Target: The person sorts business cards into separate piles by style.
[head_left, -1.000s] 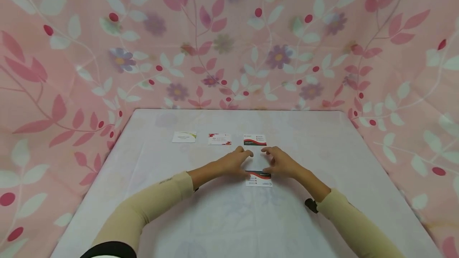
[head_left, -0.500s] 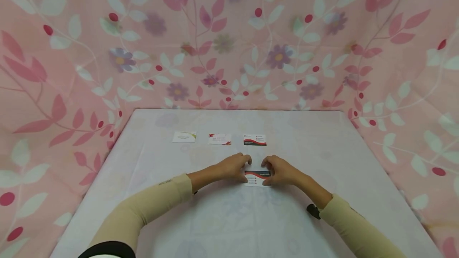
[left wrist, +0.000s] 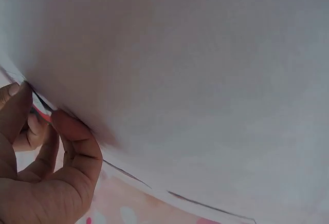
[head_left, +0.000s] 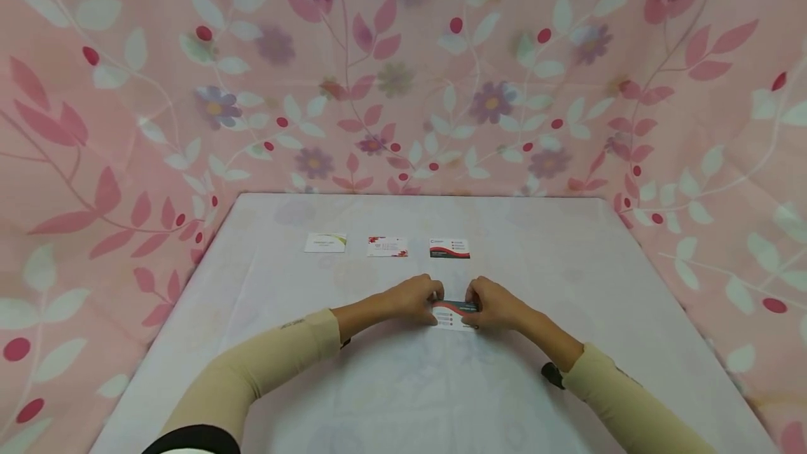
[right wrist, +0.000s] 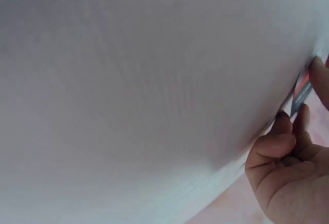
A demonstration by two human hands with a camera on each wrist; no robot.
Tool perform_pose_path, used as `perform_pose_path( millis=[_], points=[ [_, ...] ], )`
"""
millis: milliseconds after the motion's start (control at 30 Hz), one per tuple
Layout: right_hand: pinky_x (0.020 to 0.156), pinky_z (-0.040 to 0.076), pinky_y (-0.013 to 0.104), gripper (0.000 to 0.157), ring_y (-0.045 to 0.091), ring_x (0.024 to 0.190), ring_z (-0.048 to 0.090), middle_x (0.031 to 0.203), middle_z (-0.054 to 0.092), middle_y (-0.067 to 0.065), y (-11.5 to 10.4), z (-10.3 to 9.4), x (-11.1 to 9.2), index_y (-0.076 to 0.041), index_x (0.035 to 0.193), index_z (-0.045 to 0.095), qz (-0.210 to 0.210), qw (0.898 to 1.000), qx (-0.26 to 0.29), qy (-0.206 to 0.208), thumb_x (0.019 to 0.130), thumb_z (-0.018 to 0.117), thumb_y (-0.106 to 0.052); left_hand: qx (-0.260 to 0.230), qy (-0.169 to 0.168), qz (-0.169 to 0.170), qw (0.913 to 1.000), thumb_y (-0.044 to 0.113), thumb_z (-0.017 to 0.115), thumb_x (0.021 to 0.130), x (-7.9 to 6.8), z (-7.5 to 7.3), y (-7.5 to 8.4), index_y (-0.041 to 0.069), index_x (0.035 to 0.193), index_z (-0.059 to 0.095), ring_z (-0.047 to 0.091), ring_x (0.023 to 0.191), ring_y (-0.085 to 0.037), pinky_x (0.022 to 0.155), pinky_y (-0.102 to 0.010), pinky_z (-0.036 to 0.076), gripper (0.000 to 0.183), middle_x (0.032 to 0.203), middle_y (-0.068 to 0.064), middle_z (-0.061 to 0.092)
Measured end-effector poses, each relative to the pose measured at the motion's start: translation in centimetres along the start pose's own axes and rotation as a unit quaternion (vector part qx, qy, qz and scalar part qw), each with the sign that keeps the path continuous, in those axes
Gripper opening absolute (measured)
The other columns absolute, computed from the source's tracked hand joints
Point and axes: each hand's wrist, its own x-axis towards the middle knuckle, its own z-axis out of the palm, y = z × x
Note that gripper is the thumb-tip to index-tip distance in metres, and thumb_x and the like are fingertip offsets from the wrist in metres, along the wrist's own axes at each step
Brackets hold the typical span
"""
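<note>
In the head view a business card with a dark band, a red wave and a white lower part lies nearest the person, its print upside down. My left hand pinches its left edge between thumb and curled fingers. At the opposite edge, my right hand grips it the same way. The right wrist view shows the card's dark corner beside the right fingertips. Seen from the left wrist, only a sliver of the card shows past the left hand. Fingers hide both short sides.
Farther back, three cards lie in a row: a white and green card, a card with red corner flowers and a matching red-wave card. All lie on the white-covered table. A pink floral cloth hangs around it.
Both hands have come down and toward the person, from above the near card to its side edges. Their fingers have closed on it. The three far cards keep their places on the table.
</note>
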Motion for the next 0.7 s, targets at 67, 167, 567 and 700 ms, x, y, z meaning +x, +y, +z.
perform_pose_path(
  millis=[67,167,567,700],
  points=[
    [0.073,0.043,0.029,0.036,0.015,0.081,0.05,0.088,0.055,0.001,-0.1,0.1,0.0,-0.008,0.097,0.055,0.009,1.0,-0.003,-0.001,0.078,0.084,-0.019,-0.001,0.003,0.003,1.0,0.022,0.082,0.08,0.0,0.0,-0.2,0.015,0.107,0.063,0.051,0.089,-0.01,0.08,-0.023,0.045,0.033,0.096,0.003,0.057],
    [0.072,0.044,0.029,0.036,0.015,0.08,0.052,0.086,0.057,0.0,-0.2,0.1,0.0,-0.009,0.1,0.053,0.018,1.0,0.0,-0.011,0.081,0.082,-0.02,0.0,0.009,0.008,0.9999,0.022,0.08,0.082,0.0,0.0,-0.5,0.015,0.104,0.061,0.051,0.088,-0.01,0.079,-0.022,0.044,0.03,0.092,0.004,0.055],
    [0.07,0.045,0.03,0.015,0.016,0.079,0.054,0.088,0.063,0.004,0.7,-1.3,1.5,-0.007,0.107,0.063,-0.039,0.996,0.081,0.026,0.093,0.066,-0.013,-0.092,0.053,0.014,0.9942,0.018,0.083,0.08,0.1,-1.1,-0.8,0.012,0.114,0.055,0.058,0.074,-0.008,0.07,-0.02,0.048,0.044,0.087,0.0,0.065],
    [0.062,0.043,0.027,0.026,0.015,0.07,0.052,0.078,0.06,0.005,1.0,-1.8,2.5,-0.003,0.115,0.058,-0.01,0.986,0.154,0.054,0.093,0.067,-0.013,-0.055,0.093,0.036,0.9935,0.018,0.082,0.081,0.9,-1.2,-1.3,0.012,0.127,0.057,0.054,0.076,-0.008,0.068,-0.018,0.045,0.053,0.096,0.0,0.064]
  ],
)
